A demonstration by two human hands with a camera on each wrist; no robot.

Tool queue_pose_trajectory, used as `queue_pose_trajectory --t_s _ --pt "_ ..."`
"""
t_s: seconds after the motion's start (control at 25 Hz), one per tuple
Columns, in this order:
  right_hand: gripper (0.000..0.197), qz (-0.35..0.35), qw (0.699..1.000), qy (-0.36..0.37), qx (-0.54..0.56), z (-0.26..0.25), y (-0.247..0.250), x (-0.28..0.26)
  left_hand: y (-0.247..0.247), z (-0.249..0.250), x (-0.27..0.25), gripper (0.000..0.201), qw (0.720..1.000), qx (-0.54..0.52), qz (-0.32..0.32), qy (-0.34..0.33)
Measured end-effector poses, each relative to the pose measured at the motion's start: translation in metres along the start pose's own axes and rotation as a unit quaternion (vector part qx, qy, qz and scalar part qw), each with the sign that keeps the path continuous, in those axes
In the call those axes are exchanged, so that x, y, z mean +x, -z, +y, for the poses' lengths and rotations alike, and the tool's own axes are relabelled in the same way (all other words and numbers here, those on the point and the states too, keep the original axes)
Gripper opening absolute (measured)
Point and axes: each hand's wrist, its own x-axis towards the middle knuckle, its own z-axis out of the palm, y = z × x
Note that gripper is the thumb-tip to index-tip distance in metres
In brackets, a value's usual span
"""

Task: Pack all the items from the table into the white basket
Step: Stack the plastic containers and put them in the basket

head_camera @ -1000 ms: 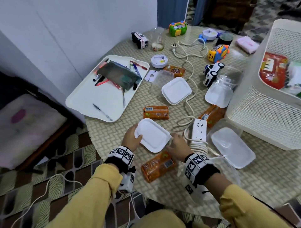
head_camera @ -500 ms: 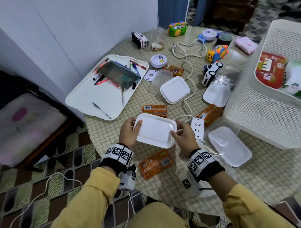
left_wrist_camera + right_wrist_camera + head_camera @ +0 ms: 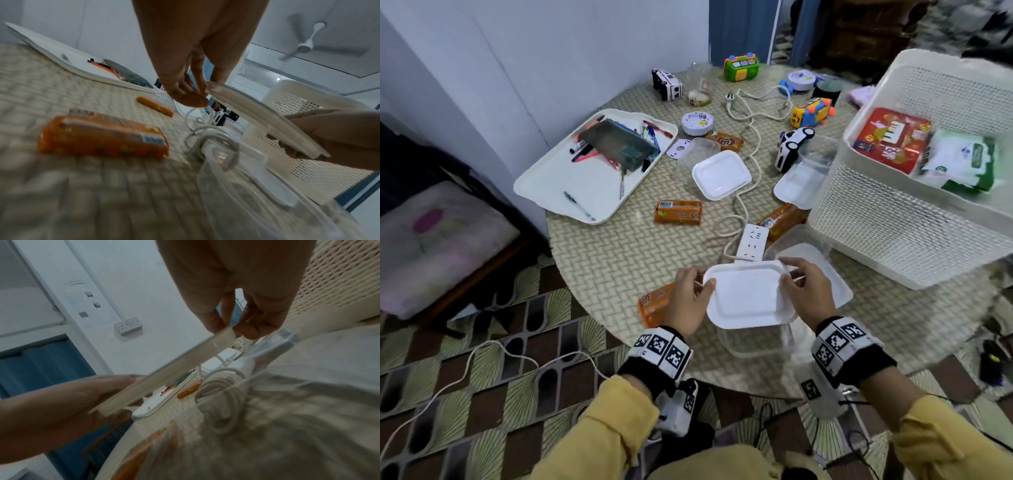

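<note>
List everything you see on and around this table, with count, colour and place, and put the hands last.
lid: 1, white, held over a clear tub at the near edge
other tubs with lids: 3, clear and white, mid-table
snack packs: 4, orange, scattered
power strip: 1, white, mid-table, cord trailing back
tray: 1, white, left, holding pens and a dark case
toy vehicles: 4, mixed colours, far side
basket: 1, white, right, packets inside
left hand: grips the lid's left edge
right hand: grips the lid's right edge
</note>
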Motion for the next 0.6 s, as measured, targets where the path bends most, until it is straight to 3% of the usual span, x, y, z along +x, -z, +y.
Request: queue_pose_trajectory --t_s 0.12,0.24,0.4,0.6 --pt "0.032 0.008 0.999 0.015 -0.039 0.031 0.010 -0.016 -0.033 -0.006 -0.019 0.027 0.998 0.059 0.023 0.019" --pt "0.032 0.012 0.996 0.031 -0.088 0.054 0.006 -0.028 -0.055 -0.012 -0.032 0.022 0.998 0.020 0.048 0.034" --pt "0.036 -0.035 0.997 0.037 -0.054 0.066 -0.004 -0.038 -0.065 -0.024 -0.044 0.031 0.995 0.029 0.090 0.028" --pt "0.038 -0.068 0.997 -0.004 -0.033 0.071 -0.024 -0.050 -0.063 -0.030 -0.050 0.025 0.983 0.073 0.158 0.051"
